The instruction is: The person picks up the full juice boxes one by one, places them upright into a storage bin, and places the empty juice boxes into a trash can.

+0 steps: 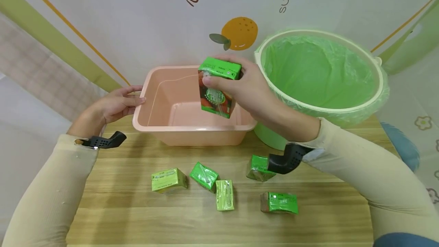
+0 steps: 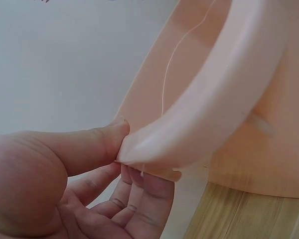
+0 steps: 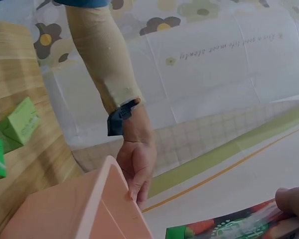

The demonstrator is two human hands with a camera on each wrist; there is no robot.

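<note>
My right hand grips a small juice carton with a bright green end and fruit pictures, holding it tilted over the pink plastic basin. Its thumb lies across the carton's printed face. At the basin's left end, my left hand pinches the rim; in the left wrist view the thumb is on top and the fingers are underneath. A thin pale string hangs inside the basin. From the right wrist view, the held carton shows only partly at the bottom edge.
Several cartons lie on the wooden table in front of the basin, among them a yellow-green carton and a green carton. A green bin lined with a thin bag stands at the right. Behind hangs a printed curtain.
</note>
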